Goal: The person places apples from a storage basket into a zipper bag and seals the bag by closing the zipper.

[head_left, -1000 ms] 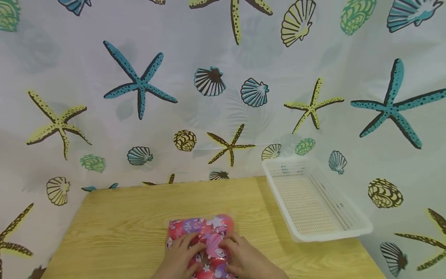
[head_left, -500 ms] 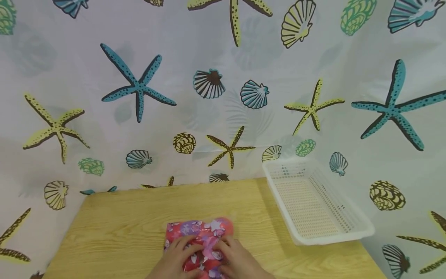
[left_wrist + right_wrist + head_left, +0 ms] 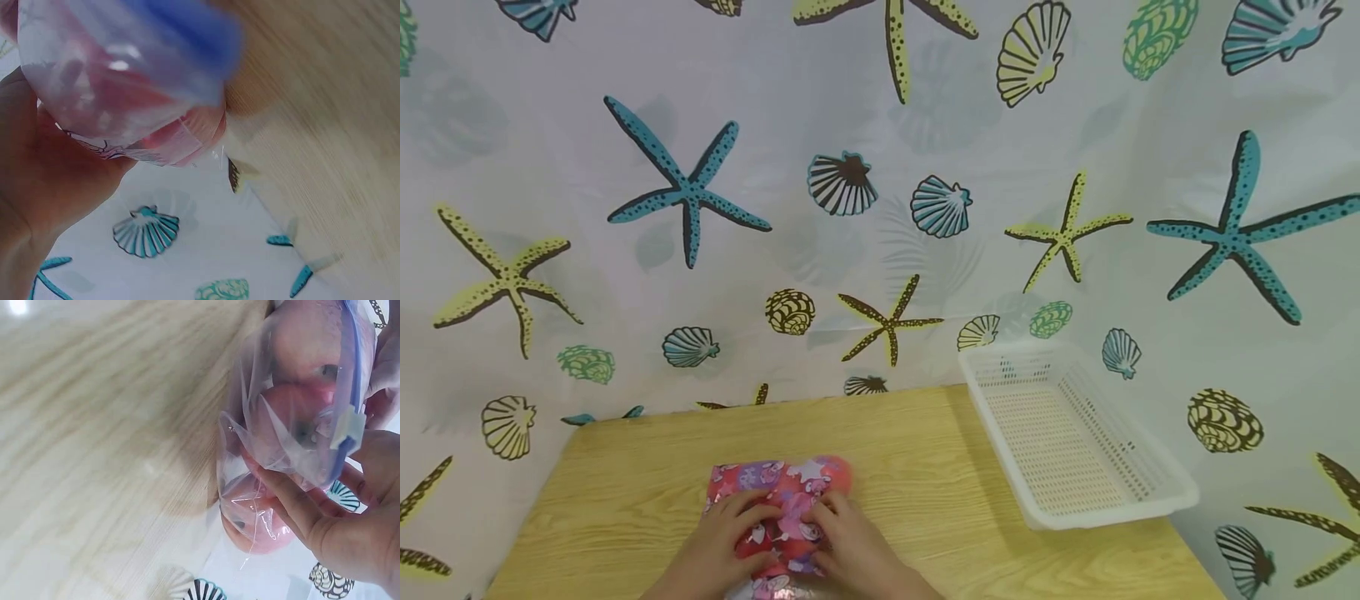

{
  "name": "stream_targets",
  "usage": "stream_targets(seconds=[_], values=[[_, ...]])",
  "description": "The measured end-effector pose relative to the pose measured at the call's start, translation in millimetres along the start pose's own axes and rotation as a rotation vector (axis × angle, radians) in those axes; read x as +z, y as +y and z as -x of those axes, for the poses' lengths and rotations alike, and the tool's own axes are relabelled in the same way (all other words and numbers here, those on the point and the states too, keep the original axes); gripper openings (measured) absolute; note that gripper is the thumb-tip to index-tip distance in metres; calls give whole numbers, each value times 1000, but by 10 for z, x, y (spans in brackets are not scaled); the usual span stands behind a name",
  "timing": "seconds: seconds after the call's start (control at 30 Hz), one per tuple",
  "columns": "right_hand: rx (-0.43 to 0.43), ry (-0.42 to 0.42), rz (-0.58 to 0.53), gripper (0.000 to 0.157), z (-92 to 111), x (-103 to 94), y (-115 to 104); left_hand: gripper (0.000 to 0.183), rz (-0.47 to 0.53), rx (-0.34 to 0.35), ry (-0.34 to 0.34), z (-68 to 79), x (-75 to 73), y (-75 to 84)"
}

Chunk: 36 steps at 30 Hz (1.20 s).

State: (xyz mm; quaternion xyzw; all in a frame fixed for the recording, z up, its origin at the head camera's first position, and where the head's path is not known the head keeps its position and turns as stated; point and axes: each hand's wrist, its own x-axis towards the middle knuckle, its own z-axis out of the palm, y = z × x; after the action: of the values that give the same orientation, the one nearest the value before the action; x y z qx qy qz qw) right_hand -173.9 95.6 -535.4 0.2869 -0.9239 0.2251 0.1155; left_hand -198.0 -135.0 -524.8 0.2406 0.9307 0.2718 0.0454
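Observation:
A printed slider zip bag in pink, red and purple lies on the table near its front edge in the head view. Through its clear side in the right wrist view, several round reddish fruits, apple-like, bulge the plastic. The bag's blue zip strip carries a white slider. My left hand grips the bag's left side with bent fingers. On the opposite side, my right hand holds it, fingers curled against the plastic. The left wrist view shows the left palm under the bulging bag, its fingertips hidden.
A white perforated plastic basket stands at the table's right side. The wooden table meets a white curtain printed with starfish and shells behind and on both sides.
Both hands and the bag have shifted left across the table in the head view. The head view itself has turned slightly. Both hands have kept their hold.

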Motion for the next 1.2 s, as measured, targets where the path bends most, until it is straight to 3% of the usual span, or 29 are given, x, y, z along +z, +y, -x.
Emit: stream_targets(seconds=[0.17, 0.4, 0.57, 0.73, 0.93, 1.2], values=[[38, -21, 27, 40, -278, 180, -132, 44, 25, -86, 0, -9, -186, -230], [28, 0, 77, 38, -623, 429, -275, 43, -13, -9, 99, -25, -366, -569], [43, -8, 103, 35, -851, 552, -397, 42, -52, -41, 100, -32, -509, -779], [59, -15, 125, 34, -1115, 684, -499, 42, -75, -14, 138, -72, -663, -1023], [98, -19, 146, 34, -1378, 831, -563, 42, -33, 17, 144, -143, -796, -1306], [145, 35, 189, 37, -1569, 990, -674, 44, -4, 6, 142, -146, -948, -1501]])
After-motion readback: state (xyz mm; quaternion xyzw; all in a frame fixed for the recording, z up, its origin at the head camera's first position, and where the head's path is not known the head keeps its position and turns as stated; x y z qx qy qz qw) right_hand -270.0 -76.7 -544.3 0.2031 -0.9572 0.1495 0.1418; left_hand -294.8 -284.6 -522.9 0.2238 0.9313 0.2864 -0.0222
